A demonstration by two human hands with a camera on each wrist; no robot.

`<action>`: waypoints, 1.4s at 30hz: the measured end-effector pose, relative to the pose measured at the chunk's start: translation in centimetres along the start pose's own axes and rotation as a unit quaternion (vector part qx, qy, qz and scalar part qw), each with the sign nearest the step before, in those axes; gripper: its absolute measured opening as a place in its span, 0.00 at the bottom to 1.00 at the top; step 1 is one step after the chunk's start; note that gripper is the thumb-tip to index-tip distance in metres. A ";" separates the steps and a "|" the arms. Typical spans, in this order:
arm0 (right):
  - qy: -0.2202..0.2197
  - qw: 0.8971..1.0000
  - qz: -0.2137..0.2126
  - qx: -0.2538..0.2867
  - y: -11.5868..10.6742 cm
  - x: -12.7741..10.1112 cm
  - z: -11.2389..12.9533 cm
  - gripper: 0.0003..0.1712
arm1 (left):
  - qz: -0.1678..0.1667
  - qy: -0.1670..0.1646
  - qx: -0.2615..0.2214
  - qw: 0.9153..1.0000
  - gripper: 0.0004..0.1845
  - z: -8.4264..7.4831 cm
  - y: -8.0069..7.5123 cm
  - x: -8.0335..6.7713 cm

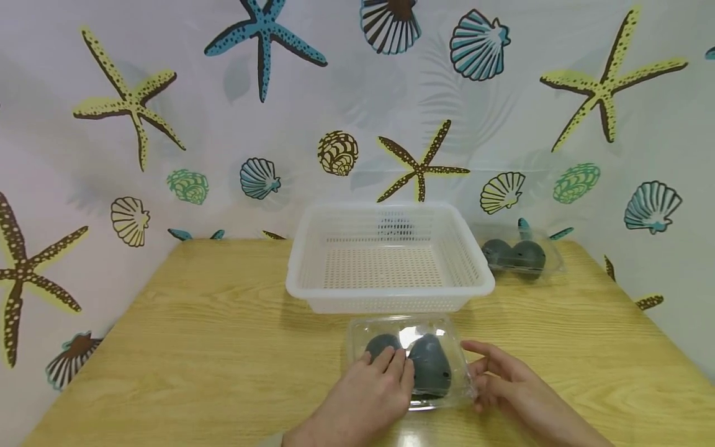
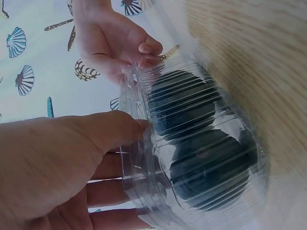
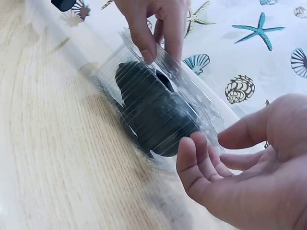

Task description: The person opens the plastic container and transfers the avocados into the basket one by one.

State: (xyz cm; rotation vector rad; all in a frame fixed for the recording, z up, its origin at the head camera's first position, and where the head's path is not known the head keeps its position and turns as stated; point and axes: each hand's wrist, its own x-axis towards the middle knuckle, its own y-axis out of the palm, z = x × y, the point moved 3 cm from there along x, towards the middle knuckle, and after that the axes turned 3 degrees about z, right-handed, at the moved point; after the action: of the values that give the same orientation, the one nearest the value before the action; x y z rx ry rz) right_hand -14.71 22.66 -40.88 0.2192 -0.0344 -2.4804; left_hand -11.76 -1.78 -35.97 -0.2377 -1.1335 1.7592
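A clear plastic clamshell box (image 1: 360, 326) lies on the table with two dark avocados (image 1: 430, 366) inside, side by side. My left hand (image 1: 371, 391) rests on its lid, fingers stretched over the top. In the left wrist view, the left thumb (image 2: 117, 129) touches the rim near the box's front. At the right side, my right hand (image 1: 511, 385) holds the box's edge by the corner with curled fingers. The right wrist view shows the right fingers (image 3: 192, 163) against that corner, beside the ribbed plastic wall.
A white plastic basket (image 1: 391, 292) stands just behind the box; something dark shows through its back slats. To its right sits another clear box (image 1: 553, 261) with dark avocados (image 1: 527, 257). The wooden table (image 1: 212, 335) meets a shell-patterned cloth (image 1: 313, 81) at the back.
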 end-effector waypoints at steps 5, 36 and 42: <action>-0.022 0.995 0.058 0.077 0.0 -0.3 -0.5 0.30 | -0.003 0.004 0.002 1.000 0.13 -0.1 0.1 0.0; 0.003 0.991 0.034 0.128 0.7 0.9 -0.9 0.35 | -0.020 -0.001 -0.002 1.000 0.09 0.8 -0.5 0.3; 0.021 0.992 0.023 0.126 0.7 0.9 -0.7 0.34 | -0.027 -0.006 -0.033 0.999 0.06 1.6 -0.7 0.6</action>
State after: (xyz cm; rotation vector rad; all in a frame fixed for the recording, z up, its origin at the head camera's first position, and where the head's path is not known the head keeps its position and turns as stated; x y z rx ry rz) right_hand -14.87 21.56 -41.69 0.3727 -0.3317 -2.4217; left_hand -12.60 -2.21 -34.34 -0.2336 -1.1982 1.6788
